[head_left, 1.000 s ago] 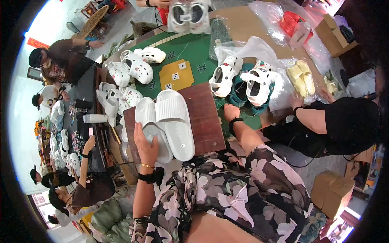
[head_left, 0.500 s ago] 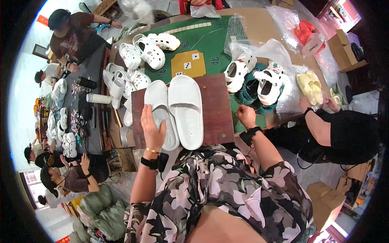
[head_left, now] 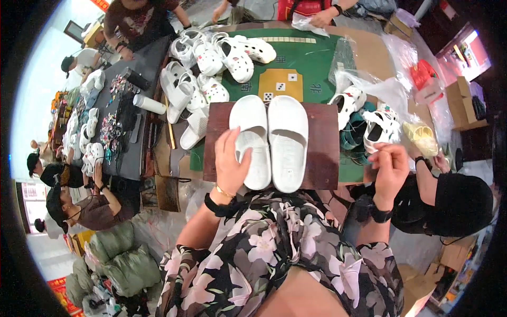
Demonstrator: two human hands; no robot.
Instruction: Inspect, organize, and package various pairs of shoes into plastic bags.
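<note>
A pair of white slide sandals [head_left: 289, 121] lies side by side on a dark red-brown board [head_left: 323, 142], toes pointing away from me. My left hand [head_left: 232, 161] is open against the left slide [head_left: 252, 119], fingers stretched over its outer edge and thumb apart. To the right of the board, my right hand [head_left: 390, 168] is raised with curled fingers and the thumb against them. Whatever lies between those fingertips, if anything, is hidden. Just beyond that hand stands a white clog with charms [head_left: 377, 128], beside dark green clogs [head_left: 353, 132].
Several white clogs [head_left: 237, 61] and white slides [head_left: 177, 90] crowd the left of the green game table [head_left: 317, 58]. Clear plastic [head_left: 396, 58] covers its right side. A co-worker in black [head_left: 449, 201] holds a yellow sandal [head_left: 421, 136]. More people stand by a dark table [head_left: 150, 100] at left.
My view has shifted left, so the scene sits farther right. My right hand has moved right, away from the board. The left slide has straightened to lie parallel with the other.
</note>
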